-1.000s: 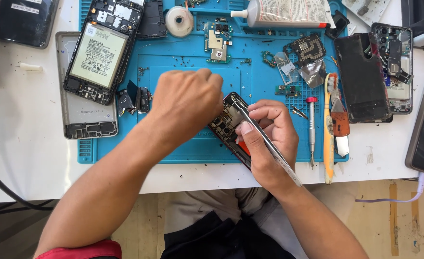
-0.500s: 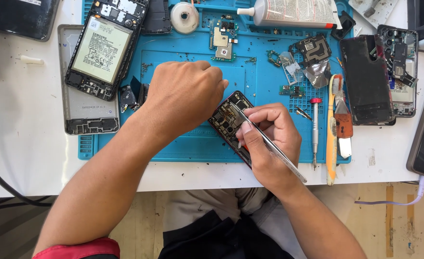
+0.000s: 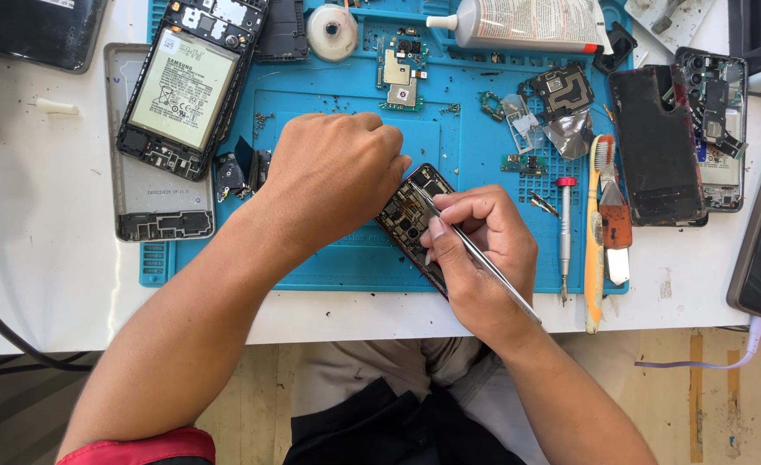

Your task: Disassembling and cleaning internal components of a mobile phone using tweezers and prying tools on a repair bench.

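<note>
We work on a white desk (image 3: 44,284) that carries a blue mat (image 3: 329,258). Near the mat's front edge lies the opened phone (image 3: 410,220), back cover off and its boards exposed. Its long axis runs diagonally, from upper right, away from us, to lower left, toward us.

The left hand (image 3: 333,172) covers the phone's upper left side, fingers curled down onto its edge to pin it flat. The fingertips themselves are hidden, so the exact grip is uncertain.

The right hand (image 3: 484,250) rests on the phone's lower right end. Its fingers are pinched shut around the tweezers (image 3: 475,258), held like a pen. The shaft runs parallel to the phone's axis, and the tips point up and left onto the boards, just beside the left fingertips. Both hands touch the phone; the right is the working hand.

A screwdriver (image 3: 564,237) lies right of the right hand, on the mat.
</note>
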